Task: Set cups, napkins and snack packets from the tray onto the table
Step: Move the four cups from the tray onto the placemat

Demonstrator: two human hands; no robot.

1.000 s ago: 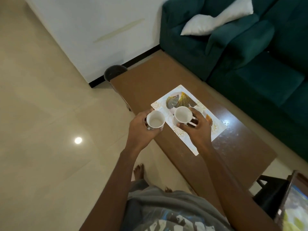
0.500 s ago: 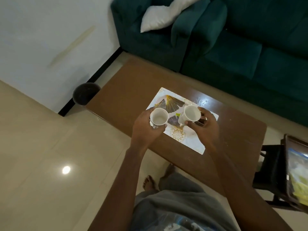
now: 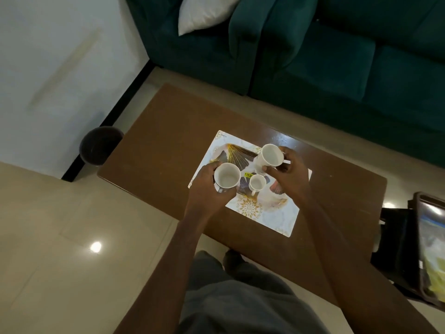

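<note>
A white tray point(image 3: 279, 220) with gold and dark leaf prints lies on the brown coffee table point(image 3: 156, 150). My left hand point(image 3: 204, 189) grips a white cup point(image 3: 226, 175) above the tray's left edge. My right hand point(image 3: 287, 173) holds a second white cup point(image 3: 271, 155), tilted, above the tray's far side. A third, smaller-looking white cup point(image 3: 257, 183) stands on the tray between my hands, beside a yellow price sticker point(image 3: 248, 175). Napkins and snack packets are not clearly visible; my right hand hides part of the tray.
A teal sofa point(image 3: 337, 68) with a white cushion point(image 3: 204, 13) runs along the table's far side. A dark round bin point(image 3: 100, 145) stands at the table's left corner by the wall. A dark stand point(image 3: 397, 242) with a framed picture point(image 3: 433, 247) sits at right.
Both hands have lifted their cups apart, the right one moving farther back over the tray, and a third cup now shows on the tray between them. The view has shifted.
</note>
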